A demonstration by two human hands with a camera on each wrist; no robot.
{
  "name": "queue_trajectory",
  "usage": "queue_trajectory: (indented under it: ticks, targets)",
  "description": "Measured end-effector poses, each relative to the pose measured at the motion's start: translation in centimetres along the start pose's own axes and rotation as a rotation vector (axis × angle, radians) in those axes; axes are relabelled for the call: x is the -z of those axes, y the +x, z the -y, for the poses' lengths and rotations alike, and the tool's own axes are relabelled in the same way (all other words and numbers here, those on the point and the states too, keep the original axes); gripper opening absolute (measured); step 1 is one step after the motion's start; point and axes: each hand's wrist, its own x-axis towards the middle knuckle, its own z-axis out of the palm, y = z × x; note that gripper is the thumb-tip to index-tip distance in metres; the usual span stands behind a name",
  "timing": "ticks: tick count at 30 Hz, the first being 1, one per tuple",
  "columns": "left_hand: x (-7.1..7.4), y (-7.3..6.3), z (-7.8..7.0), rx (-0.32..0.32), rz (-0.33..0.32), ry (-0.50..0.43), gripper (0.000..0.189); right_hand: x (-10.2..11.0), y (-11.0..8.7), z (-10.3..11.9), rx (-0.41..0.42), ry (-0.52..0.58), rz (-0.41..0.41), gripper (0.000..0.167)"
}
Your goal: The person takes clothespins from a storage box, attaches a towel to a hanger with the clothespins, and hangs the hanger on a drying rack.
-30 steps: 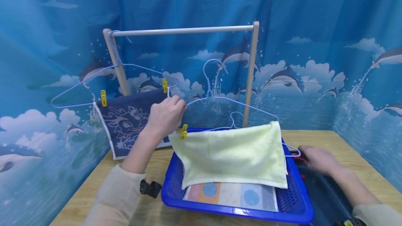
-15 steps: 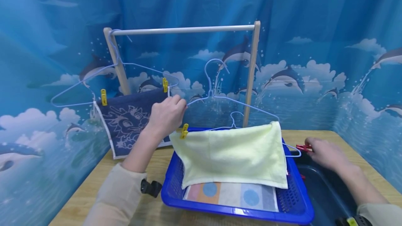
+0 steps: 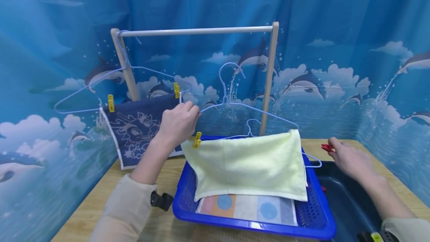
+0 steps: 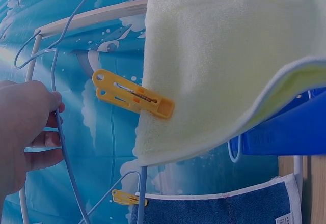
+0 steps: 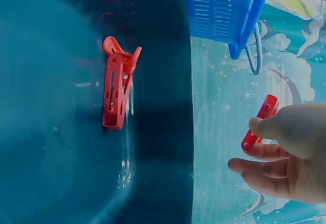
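My left hand (image 3: 179,124) grips a light blue wire hanger (image 4: 57,102) by its sloping arm. A pale yellow towel (image 3: 248,163) hangs from that hanger, with a yellow clothespin (image 4: 133,94) at its left corner. No clothespin shows at the towel's right corner. My right hand (image 3: 352,160) pinches a red clothespin (image 5: 261,122) between thumb and fingers, above the far end of a dark tray (image 3: 346,201). Another red clothespin (image 5: 116,84) lies inside that tray.
A blue basket (image 3: 255,227) below the towel holds a patterned cloth (image 3: 246,209) and another hanger (image 3: 249,130). Behind stands a rack (image 3: 198,31), where a navy towel (image 3: 134,130) hangs on a hanger at left with two yellow clothespins. A dolphin-print curtain surrounds the table (image 3: 90,212).
My right hand has risen from the dark tray, bringing up the red clothespin. My left hand and the yellow towel have stayed nearly still.
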Motion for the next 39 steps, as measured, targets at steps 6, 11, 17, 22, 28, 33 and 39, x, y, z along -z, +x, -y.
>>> queue_trajectory:
  ticks: [6, 11, 17, 22, 28, 33, 39]
  targets:
    - [0.0, 0.0, 0.0, 0.003, 0.004, 0.001, 0.014, 0.4, 0.0, 0.4, -0.003, 0.013, 0.021, 0.018]
    - [0.0, 0.1, 0.0, -0.002, -0.006, 0.001, 0.014, 1.3, 0.3, 0.6, -0.044, 0.054, 0.029, 0.019]
    - [0.0, 0.2, -0.1, -0.003, -0.012, 0.007, 0.014, 2.5, 0.6, 1.2, -0.066, 0.072, 0.001, 0.026]
    - [0.1, 0.2, -0.2, 0.017, -0.003, 0.012, 0.014, 3.4, 0.6, 2.2, -0.002, 0.096, -0.139, 0.029]
    - [0.1, 0.1, -0.1, 0.027, -0.022, 0.023, 0.013, 4.6, 1.0, 3.6, 0.048, 0.186, -0.270, 0.029]
    - [0.0, 0.0, 0.0, 0.032, -0.019, 0.052, 0.011, 5.8, 1.2, 4.8, 0.085, 0.230, -0.381, 0.019]
    - [-0.1, -0.1, 0.1, 0.044, -0.019, 0.073, 0.011, 6.6, 1.3, 6.5, 0.192, 0.267, -0.529, 0.018]
